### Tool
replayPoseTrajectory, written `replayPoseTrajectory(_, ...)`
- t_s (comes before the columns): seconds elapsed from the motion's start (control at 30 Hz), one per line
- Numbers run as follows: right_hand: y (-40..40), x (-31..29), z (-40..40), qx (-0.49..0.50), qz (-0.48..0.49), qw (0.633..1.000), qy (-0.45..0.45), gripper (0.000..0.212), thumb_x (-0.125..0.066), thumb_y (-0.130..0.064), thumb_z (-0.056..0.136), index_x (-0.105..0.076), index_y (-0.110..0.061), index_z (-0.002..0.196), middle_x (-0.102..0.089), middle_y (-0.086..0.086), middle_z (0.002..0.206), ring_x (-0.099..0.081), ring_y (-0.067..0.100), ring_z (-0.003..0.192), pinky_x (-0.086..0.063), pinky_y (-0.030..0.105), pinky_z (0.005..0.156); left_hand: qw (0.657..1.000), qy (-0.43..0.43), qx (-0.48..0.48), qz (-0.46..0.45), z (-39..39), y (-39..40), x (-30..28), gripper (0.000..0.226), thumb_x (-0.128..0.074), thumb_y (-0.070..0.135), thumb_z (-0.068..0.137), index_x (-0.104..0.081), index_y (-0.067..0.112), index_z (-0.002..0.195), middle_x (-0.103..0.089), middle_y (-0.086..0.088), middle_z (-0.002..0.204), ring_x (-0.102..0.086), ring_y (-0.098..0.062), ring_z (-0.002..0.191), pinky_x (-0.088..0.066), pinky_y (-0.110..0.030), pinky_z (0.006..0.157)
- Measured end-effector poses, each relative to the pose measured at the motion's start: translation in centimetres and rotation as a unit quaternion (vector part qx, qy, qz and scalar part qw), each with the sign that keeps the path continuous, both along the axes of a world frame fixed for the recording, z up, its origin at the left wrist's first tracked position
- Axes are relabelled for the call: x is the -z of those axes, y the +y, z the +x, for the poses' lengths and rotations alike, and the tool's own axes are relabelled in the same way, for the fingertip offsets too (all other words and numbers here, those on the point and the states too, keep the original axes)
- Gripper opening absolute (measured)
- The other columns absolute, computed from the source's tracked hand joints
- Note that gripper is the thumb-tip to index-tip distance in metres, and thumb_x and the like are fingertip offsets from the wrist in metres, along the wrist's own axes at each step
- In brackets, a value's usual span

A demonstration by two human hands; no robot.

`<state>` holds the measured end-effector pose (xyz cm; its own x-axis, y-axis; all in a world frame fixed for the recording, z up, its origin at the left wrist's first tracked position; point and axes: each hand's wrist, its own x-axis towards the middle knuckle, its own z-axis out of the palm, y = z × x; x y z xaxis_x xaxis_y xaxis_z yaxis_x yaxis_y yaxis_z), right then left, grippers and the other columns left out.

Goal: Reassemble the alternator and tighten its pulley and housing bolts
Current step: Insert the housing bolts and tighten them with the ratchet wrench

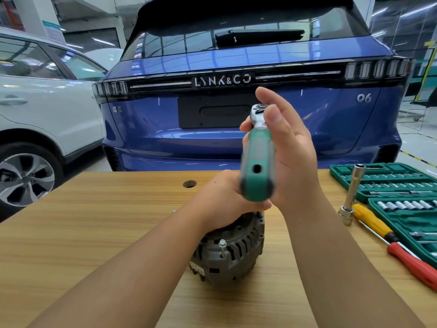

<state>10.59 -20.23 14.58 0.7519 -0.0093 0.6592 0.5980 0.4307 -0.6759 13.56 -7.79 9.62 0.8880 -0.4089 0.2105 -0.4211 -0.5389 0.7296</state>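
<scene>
L hand [222, 197] gripping alternator [233, 252] mid-table; R hand [283, 147] loosely round ratchet [257, 159].

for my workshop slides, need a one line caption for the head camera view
Right hand holds a green ratchet wrench above the alternator steadied by the left hand.

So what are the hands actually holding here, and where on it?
The right hand holds a green-handled ratchet near its metal head, fingers around the upper handle. The left hand grips the top of the alternator on the table.
</scene>
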Motion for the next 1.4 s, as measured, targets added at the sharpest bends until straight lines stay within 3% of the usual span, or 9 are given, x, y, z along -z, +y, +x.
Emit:
replayPoseTrajectory(0.13,0.1,-0.2,-0.2,0.086,0.000,0.996,0.025,0.045,-0.070,-0.037,0.086,-0.056,-0.015,0.123,-0.058,-0.008,0.069,-0.047,0.011,0.059,-0.044,0.027,0.056,0.998,-0.006,-0.011,0.058,-0.3,0.3,-0.4,0.015,-0.078,0.050,0.085,-0.075,0.036,0.090,-0.073,0.017,0.088,-0.067,-0.001,0.081,-0.057,-0.032,0.076)
replayPoseTrajectory(0.3,-1.4,-0.5,0.4,0.088,-0.013,0.993,0.083,0.021,-0.074,-0.032,0.085,-0.065,-0.014,0.079,-0.046,-0.002,0.062,-0.038,0.013,0.052,-0.035,0.027,0.049,0.995,-0.013,0.007,0.095,-0.7,0.3,-1.0,0.015,-0.076,0.052,0.086,-0.069,0.042,0.077,-0.067,0.023,0.085,-0.062,0.006,0.080,-0.047,-0.021,0.064)
replayPoseTrajectory(0.4,-1.7,-0.4,0.5,-0.041,-0.011,0.996,0.079,0.023,-0.071,-0.022,0.086,-0.068,-0.025,0.108,-0.055,-0.005,0.073,-0.049,0.011,0.059,-0.043,0.024,0.056,0.995,-0.010,0.010,0.098,-0.6,0.5,-1.0,0.014,-0.075,0.054,0.086,-0.070,0.040,0.084,-0.067,0.024,0.086,-0.062,0.006,0.079,-0.046,-0.022,0.064)
replayPoseTrajectory(0.47,-1.0,-0.1,0.7,0.003,-0.029,0.999,0.027,0.032,-0.067,-0.014,0.090,-0.064,-0.030,0.118,-0.055,-0.007,0.075,-0.051,0.012,0.062,-0.046,0.026,0.057,0.995,-0.010,0.007,0.099,-0.7,0.5,-0.9,0.013,-0.075,0.053,0.087,-0.070,0.041,0.088,-0.068,0.023,0.086,-0.062,0.006,0.080,-0.045,-0.022,0.064)
replayPoseTrajectory(0.73,0.0,0.1,0.4,0.049,-0.038,0.998,-0.023,0.053,-0.045,0.008,0.101,-0.063,-0.038,0.118,-0.057,0.011,0.088,-0.048,0.021,0.065,-0.046,0.028,0.055,0.997,0.002,0.002,0.081,-0.9,0.5,-1.0,0.010,-0.076,0.051,0.087,-0.073,0.041,0.086,-0.072,0.018,0.086,-0.066,0.000,0.079,-0.056,-0.032,0.074)
replayPoseTrajectory(0.87,-0.3,-0.6,0.3,-0.060,0.003,0.998,0.036,0.045,-0.028,-0.005,0.104,-0.064,-0.029,0.116,-0.064,0.009,0.078,-0.047,0.024,0.061,-0.041,0.028,0.050,0.997,0.016,0.002,0.072,-1.1,0.5,-1.1,0.016,-0.077,0.051,0.085,-0.074,0.038,0.093,-0.074,0.017,0.088,-0.068,0.002,0.079,-0.057,-0.032,0.077)
replayPoseTrajectory(1.07,-0.1,-1.8,0.3,-0.045,-0.032,0.994,0.099,0.020,-0.046,-0.020,0.100,-0.058,-0.029,0.112,-0.052,0.018,0.102,-0.054,0.018,0.061,-0.047,0.022,0.047,0.997,0.021,-0.007,0.072,-1.1,0.6,-1.0,0.018,-0.077,0.053,0.084,-0.073,0.038,0.094,-0.072,0.018,0.087,-0.067,0.002,0.079,-0.054,-0.029,0.071)
replayPoseTrajectory(1.17,-0.4,-1.6,0.4,-0.055,-0.028,0.993,0.103,0.038,-0.055,-0.040,0.086,-0.055,-0.023,0.120,-0.053,0.016,0.104,-0.054,0.019,0.067,-0.048,0.022,0.050,0.996,0.025,-0.009,0.080,-0.9,0.5,-1.0,0.020,-0.076,0.055,0.084,-0.072,0.040,0.096,-0.072,0.020,0.087,-0.065,0.006,0.078,-0.049,-0.025,0.067)
replayPoseTrajectory(1.4,-0.2,-0.3,0.1,0.120,-0.004,0.992,0.032,0.024,-0.075,-0.033,0.087,-0.064,-0.013,0.096,-0.049,-0.005,0.062,-0.036,0.014,0.052,-0.031,0.029,0.047,0.993,0.014,0.001,0.113,-1.0,0.0,-1.2,0.020,-0.072,0.057,0.087,-0.072,0.037,0.090,-0.071,0.014,0.087,-0.065,0.001,0.079,-0.048,-0.023,0.064)
